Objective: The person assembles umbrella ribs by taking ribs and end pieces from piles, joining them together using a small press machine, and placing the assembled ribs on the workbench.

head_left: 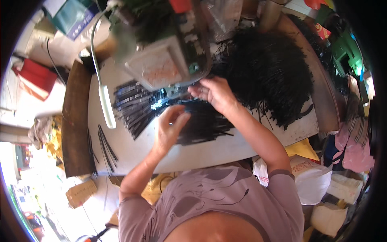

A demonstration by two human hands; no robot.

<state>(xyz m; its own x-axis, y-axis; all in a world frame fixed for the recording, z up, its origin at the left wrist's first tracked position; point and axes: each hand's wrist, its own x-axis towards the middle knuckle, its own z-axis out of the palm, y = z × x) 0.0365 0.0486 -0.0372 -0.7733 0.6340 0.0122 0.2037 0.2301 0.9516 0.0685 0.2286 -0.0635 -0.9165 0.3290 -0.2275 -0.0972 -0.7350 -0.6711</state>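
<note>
Both of my hands work at the front of a green machine (pixel 159 64) with a grey cover plate, under a bright patch of light. My left hand (pixel 169 127), wearing a ring, is closed with bent fingers beside the thin black strips (pixel 135 107); what it grips is hidden. Higher and to the right, my right hand (pixel 215 93) has its thumb and fingers drawn together next to the machine's lower end. Whatever lies in that pinch is too blurred to name. More black strips (pixel 205 125) lie in a bundle between and below my hands.
A large heap of black strips (pixel 270 68) covers the table's right side. A white lamp (pixel 106 107) on a bent neck stands at left, near a few loose strips (pixel 107 147). Raised brown boards (pixel 76 125) edge the white tabletop (pixel 282 139). White bags (pixel 310 177) sit below right.
</note>
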